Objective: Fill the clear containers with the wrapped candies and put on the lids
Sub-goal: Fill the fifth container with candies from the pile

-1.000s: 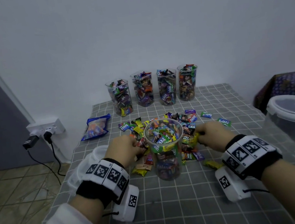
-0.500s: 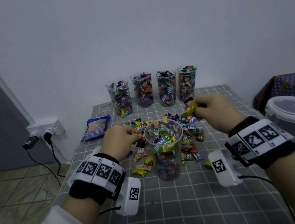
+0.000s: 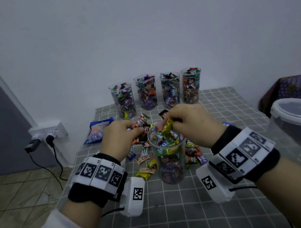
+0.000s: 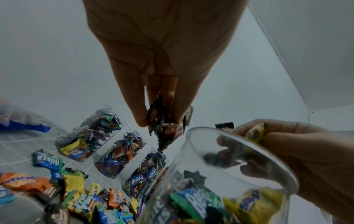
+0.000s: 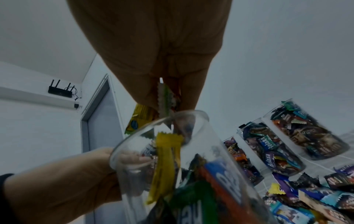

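Head view: both hands meet over the open cup, which stands upright on the checked cloth, nearly full. Left hand pinches a few dark-wrapped candies at the rim – right hand pinches yellow and green ones above the mouth. Loose candies lie around the cup; four filled cups line the wall.

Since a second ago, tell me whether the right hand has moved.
Yes. The right hand rose from the loose candies on the table to the near container's rim, holding candies over its mouth.
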Tool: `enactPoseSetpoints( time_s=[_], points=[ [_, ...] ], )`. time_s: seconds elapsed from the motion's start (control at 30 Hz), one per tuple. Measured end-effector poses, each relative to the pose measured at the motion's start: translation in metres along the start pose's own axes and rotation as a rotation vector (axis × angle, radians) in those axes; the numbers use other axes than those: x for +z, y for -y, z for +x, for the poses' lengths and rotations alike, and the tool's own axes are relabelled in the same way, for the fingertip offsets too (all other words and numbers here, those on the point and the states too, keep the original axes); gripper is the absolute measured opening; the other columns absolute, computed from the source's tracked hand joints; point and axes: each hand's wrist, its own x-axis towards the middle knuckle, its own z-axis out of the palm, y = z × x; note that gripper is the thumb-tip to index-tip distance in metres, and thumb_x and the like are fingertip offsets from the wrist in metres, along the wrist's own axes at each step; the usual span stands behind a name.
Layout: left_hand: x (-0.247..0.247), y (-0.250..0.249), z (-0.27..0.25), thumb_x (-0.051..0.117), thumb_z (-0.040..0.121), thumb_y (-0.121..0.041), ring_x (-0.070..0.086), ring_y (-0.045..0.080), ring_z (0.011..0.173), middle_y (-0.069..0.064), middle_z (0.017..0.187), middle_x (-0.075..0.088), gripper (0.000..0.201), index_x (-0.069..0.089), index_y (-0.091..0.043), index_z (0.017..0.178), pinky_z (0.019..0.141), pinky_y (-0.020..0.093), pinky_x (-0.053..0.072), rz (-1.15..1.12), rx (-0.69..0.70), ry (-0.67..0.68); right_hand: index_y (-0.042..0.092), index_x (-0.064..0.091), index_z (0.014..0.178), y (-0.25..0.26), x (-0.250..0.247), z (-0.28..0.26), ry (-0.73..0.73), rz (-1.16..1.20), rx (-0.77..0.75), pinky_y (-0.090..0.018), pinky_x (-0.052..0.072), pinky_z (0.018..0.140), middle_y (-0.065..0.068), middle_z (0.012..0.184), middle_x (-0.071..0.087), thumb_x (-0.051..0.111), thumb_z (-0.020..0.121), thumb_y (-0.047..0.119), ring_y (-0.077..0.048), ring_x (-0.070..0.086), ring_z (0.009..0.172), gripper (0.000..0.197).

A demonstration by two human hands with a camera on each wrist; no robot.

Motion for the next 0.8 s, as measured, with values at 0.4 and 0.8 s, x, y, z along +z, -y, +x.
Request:
enactPoseSetpoints(
  time_s=[0.4,0.8],
  points=[
    [-0.002,-0.004,-0.001,0.07,0.083,-0.024,0.063,0.024,0.073,0.003,0.067,0.065,0.015,0.07,-0.013,0.073,0.077,0.046,0.053,-0.079,0.002,-0.038,0.012,0.069,0.109,-0.004,-0.001,-0.015,0.01,0.049,0.004,-0.013,0.029,0.092,0.0,0.132,0.054,0.054,0.091,0.011,-0.012,0.049,0.119,0.024],
    [-0.005,-0.034,-0.007,0.071,0.081,-0.025,0.061,0.025,0.066,0.004,0.064,0.065,0.013,0.07,-0.023,0.069,0.076,0.049,0.054,-0.165,0.098,-0.008,0.031,0.006,0.148,-0.031,0.038,-0.03,0.244,0.663,0.289,-0.036,0.034,0.111,0.005,0.148,0.034,0.083,0.054,0.052,-0.012,0.039,0.132,0.124]
  ],
)
